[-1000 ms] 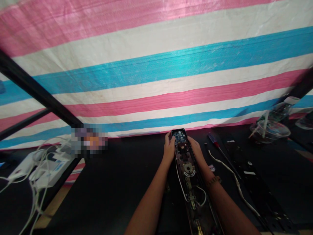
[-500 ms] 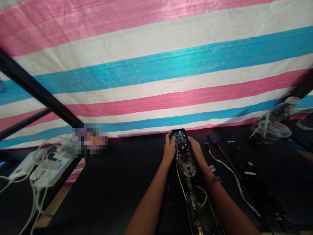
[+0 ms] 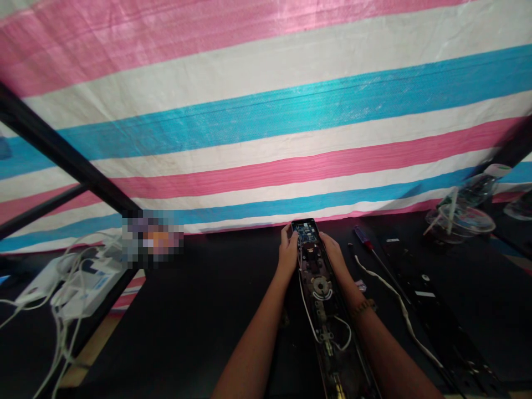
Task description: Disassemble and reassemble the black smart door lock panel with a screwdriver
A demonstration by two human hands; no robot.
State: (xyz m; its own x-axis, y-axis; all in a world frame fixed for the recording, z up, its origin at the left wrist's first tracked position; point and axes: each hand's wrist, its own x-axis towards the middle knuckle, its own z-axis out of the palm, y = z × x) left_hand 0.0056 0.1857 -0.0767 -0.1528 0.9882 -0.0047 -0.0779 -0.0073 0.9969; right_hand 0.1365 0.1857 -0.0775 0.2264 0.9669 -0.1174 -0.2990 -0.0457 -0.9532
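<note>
A long dark open housing [image 3: 318, 302] runs from the bottom edge up to both hands, with a circuit board at its far end, a round metal part midway and thin white wires. My left hand [image 3: 288, 248] grips its far left side, thumb near the board. On the opposite side my right hand [image 3: 333, 252] is wrapped round the edge, its fingertips partly hidden. To the right lie a screwdriver [image 3: 363, 238] with a purple and red handle, a whitish cable [image 3: 401, 302] and a long black panel [image 3: 432, 310].
White power strips [image 3: 89, 285] with tangled cables are at the left, beside a black metal frame [image 3: 62, 149]. At the right stand clear plastic cups [image 3: 467, 221] and a bottle [image 3: 482, 185]. A striped sheet [image 3: 266, 138] hangs behind the black table [image 3: 187, 310].
</note>
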